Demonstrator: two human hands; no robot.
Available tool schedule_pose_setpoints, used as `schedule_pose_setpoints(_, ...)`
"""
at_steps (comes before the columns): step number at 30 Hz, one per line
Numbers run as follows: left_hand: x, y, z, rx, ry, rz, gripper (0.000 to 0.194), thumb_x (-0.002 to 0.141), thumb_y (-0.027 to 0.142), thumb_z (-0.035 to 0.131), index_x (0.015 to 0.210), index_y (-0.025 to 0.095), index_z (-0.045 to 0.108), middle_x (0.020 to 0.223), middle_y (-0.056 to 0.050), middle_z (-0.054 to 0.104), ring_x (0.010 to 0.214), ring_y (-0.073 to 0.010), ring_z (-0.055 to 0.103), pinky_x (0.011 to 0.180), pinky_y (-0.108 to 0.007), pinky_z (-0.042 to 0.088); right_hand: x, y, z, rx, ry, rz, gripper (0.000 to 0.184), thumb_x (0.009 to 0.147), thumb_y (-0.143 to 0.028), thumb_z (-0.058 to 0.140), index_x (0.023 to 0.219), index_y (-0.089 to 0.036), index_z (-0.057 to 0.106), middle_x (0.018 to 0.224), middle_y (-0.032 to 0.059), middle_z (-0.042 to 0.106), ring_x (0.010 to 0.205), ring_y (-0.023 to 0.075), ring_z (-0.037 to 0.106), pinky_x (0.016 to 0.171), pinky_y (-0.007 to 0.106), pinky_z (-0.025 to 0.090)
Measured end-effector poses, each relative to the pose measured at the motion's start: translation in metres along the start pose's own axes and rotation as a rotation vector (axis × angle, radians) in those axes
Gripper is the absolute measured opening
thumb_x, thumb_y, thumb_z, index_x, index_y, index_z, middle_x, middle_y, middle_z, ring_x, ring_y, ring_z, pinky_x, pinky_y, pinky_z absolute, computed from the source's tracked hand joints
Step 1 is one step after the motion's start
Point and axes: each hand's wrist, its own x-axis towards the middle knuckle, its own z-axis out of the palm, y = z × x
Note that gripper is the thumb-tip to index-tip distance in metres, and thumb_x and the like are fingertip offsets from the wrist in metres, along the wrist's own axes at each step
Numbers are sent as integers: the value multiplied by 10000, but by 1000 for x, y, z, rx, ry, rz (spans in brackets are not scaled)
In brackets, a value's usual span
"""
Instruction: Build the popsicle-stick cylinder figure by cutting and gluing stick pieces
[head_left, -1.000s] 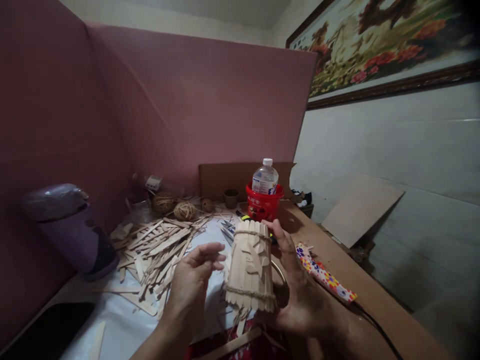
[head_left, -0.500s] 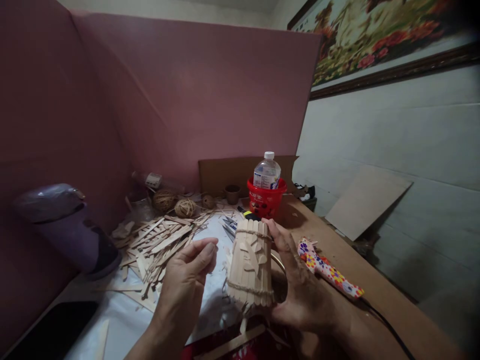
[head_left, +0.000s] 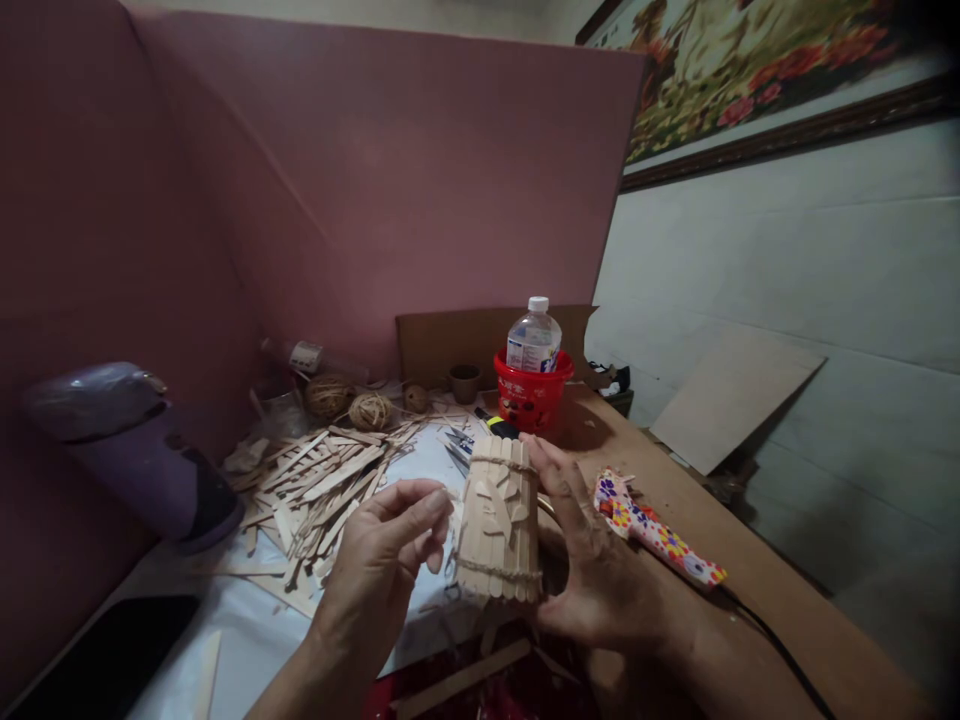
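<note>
A small cup made of upright craft sticks [head_left: 497, 525], tied round with twine at top and bottom and decorated with stick pieces, is held up over the table. My right hand [head_left: 592, 570] grips it from the right side and behind, thumb near its lower edge. My left hand [head_left: 390, 560] hovers just left of the cup, thumb and forefinger pinched together beside its rim; whether anything is between them I cannot make out.
A heap of loose craft sticks [head_left: 322, 485] lies on white paper. Behind are twine balls [head_left: 369, 410], scissors [head_left: 457, 450], a red bucket [head_left: 531, 398] holding a water bottle [head_left: 533, 338]. A flowered glue gun [head_left: 656, 530] lies right, a purple appliance [head_left: 135, 450] left, a phone [head_left: 105, 655] near.
The cup has turned slightly and dropped a little in my right hand. My left hand has closed in to its left side, fingers pinching.
</note>
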Motion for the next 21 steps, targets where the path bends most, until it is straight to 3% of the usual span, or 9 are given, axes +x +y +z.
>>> schedule_pose_setpoints(5, -6, 2, 3, 70, -75, -43, 159, 621, 228, 787, 653, 121, 674, 583, -29, 640, 458, -91, 544, 352, -153, 364, -1, 0, 0, -1, -3, -4, 1197, 541, -123, 708, 1488, -207, -19, 1528, 113, 79, 1409, 306, 149, 1140, 446, 213)
schedule_pose_setpoints(10, -7, 0, -2, 160, -29, -77, 198, 600, 284, 802, 653, 133, 685, 502, 45, 525, 348, -8, 314, 322, -137, 193, -2, 1, 1, -5, -24, -27, 1182, 569, -151, 711, 1491, -184, -28, 1536, 106, 73, 1418, 295, 115, 1148, 451, 195)
schedule_pose_setpoints(12, -5, -4, -3, 185, -18, -34, 189, 605, 279, 801, 657, 130, 697, 551, 37, 545, 407, -10, 342, 374, -131, 250, -2, 1, 2, -6, -28, -39, 1179, 578, -154, 715, 1491, -179, -30, 1539, 102, 73, 1421, 288, 107, 1152, 446, 186)
schedule_pose_setpoints(15, -3, -10, 0, 155, 4, 15, 154, 607, 244, 796, 630, 128, 697, 670, 5, 607, 595, -54, 496, 578, -140, 404, -2, 1, 4, -3, -21, -56, 1182, 574, -137, 714, 1492, -179, -29, 1539, 96, 76, 1422, 284, 103, 1154, 438, 195)
schedule_pose_setpoints(19, -6, -13, 6, -17, -2, -125, 154, 572, 210, 804, 627, 137, 681, 886, -34, 665, 762, -142, 603, 665, -222, 469, -2, 1, 5, -27, 0, -69, 1184, 569, -134, 713, 1494, -194, -24, 1539, 90, 75, 1420, 296, 108, 1150, 454, 207)
schedule_pose_setpoints(21, -9, -13, 8, -74, -17, -203, 162, 574, 207, 802, 658, 143, 680, 801, -26, 662, 685, -135, 601, 619, -236, 473, -2, 2, 5, -27, -3, -72, 1183, 568, -135, 717, 1494, -194, -16, 1540, 91, 70, 1418, 300, 117, 1148, 457, 214)
